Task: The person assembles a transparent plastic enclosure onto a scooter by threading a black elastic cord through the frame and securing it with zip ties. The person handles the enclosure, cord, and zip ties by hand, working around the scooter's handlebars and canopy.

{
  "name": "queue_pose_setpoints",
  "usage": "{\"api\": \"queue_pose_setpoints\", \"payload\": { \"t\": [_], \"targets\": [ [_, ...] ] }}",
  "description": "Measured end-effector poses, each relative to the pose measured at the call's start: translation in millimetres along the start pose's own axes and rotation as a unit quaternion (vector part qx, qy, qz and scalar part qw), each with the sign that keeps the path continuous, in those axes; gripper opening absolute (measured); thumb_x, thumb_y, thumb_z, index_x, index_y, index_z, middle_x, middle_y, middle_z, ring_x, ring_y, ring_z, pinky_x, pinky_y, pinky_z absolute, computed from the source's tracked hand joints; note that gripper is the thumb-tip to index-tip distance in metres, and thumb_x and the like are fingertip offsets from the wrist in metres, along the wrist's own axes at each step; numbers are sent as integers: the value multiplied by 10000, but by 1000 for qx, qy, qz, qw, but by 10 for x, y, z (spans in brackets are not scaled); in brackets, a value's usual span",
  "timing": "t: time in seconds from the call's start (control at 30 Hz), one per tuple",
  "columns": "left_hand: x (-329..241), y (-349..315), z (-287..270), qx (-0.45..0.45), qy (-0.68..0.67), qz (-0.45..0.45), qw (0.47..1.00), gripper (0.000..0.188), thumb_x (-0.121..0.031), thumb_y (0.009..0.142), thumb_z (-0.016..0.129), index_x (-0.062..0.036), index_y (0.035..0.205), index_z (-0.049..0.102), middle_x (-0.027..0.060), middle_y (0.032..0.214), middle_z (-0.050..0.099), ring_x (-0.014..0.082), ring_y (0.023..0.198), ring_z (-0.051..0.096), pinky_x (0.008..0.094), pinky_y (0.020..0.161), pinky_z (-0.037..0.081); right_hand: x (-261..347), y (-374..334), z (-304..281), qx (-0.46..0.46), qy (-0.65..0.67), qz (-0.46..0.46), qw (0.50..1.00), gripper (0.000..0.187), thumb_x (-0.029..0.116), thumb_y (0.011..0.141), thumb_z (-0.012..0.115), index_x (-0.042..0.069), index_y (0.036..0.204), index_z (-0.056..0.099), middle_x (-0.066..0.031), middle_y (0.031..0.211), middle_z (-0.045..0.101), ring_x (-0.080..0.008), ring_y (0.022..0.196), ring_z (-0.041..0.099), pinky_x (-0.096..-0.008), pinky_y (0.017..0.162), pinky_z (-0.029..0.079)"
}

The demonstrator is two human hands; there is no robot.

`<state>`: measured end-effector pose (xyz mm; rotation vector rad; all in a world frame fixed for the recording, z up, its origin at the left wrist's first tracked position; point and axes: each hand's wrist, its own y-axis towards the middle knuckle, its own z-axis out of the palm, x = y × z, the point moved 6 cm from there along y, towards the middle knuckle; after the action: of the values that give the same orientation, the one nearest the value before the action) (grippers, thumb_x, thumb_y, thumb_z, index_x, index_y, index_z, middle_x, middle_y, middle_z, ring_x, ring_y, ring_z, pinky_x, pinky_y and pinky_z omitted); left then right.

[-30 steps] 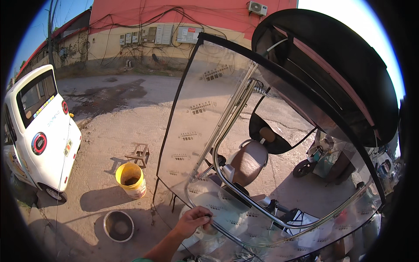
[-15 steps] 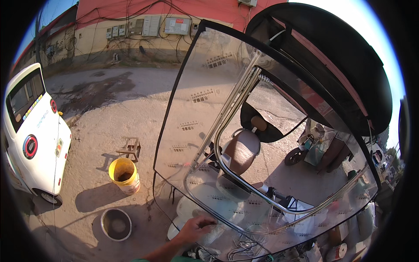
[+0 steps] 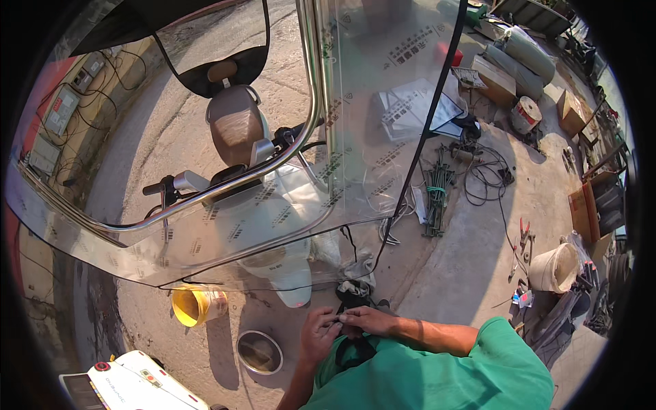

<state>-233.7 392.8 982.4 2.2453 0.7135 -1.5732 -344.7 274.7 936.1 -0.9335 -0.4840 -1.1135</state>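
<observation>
My left hand [image 3: 320, 333] and my right hand [image 3: 367, 319] meet in front of my green shirt [image 3: 444, 372]. The fingertips of both are pinched together at one spot; anything between them is too small to make out. Just beyond them lies a crumpled dark and pale cloth-like bundle [image 3: 355, 287]. Above the hands stands a scooter's clear windshield sheet [image 3: 369, 157], with a dark edge and printed marks. A bent shiny steel tube [image 3: 313, 89] runs along it. Through the sheet show the scooter's brown seat [image 3: 236, 126] and its handlebar grip [image 3: 158, 186].
A yellow bucket [image 3: 217, 305] and a round basin [image 3: 240, 347] stand on the left, near a white vehicle [image 3: 154, 383]. On the right lie bundled thin rods [image 3: 436, 198], a black cable [image 3: 471, 195], red-handled pliers [image 3: 524, 236], a pale bucket [image 3: 550, 268] and cardboard boxes [image 3: 493, 80].
The view has swung to the right and down. One hand was at the windshield's lower edge; now both hands are together close to my body, fingertips pinched.
</observation>
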Motion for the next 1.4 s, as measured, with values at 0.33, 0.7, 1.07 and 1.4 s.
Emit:
{"api": "queue_pose_setpoints", "payload": {
  "t": [0.33, 0.7, 1.07, 1.4],
  "targets": [
    [-412, 353, 856, 241, 32, 16, 970, 328, -76, 861, 804, -50, 1175, 713, 116, 1262, 654, 220, 1056, 667, 332, 841, 569, -543, -665, -359, -109, 314, -22, 943, 234, 292, 1017, 693, 68, 1051, 636, -3, 868, 631, -102, 763, 591, -231, 672, 461],
    [172, 762, 753, 339, 55, -50, 938, 337, -115, 910, 775, -62, 1234, 701, 86, 1184, 705, 199, 1018, 693, 320, 843, 571, -683, -513, -396, -162, 300, -82, 936, 148, 153, 934, 665, 54, 1039, 630, -30, 941, 671, -111, 799, 638, -247, 688, 489],
    [1153, 1317, 833, 197, -46, -278, 939, 282, -206, 984, 709, -21, 1196, 710, 42, 1045, 752, 121, 924, 699, 286, 761, 563, -391, -700, -1132, -119, 323, -54, 937, 165, 120, 968, 604, 21, 1095, 639, -50, 932, 668, -118, 794, 653, -224, 654, 502],
    [1072, 1105, 1902, 170, 1, -421, 891, 251, -213, 996, 696, -42, 1181, 697, 39, 1076, 742, 147, 968, 714, 300, 772, 554, 382, -1652, -2886, -120, 271, -24, 955, 133, 191, 981, 632, 90, 900, 601, -39, 889, 660, -147, 770, 654, -287, 651, 477]
  ]
}}
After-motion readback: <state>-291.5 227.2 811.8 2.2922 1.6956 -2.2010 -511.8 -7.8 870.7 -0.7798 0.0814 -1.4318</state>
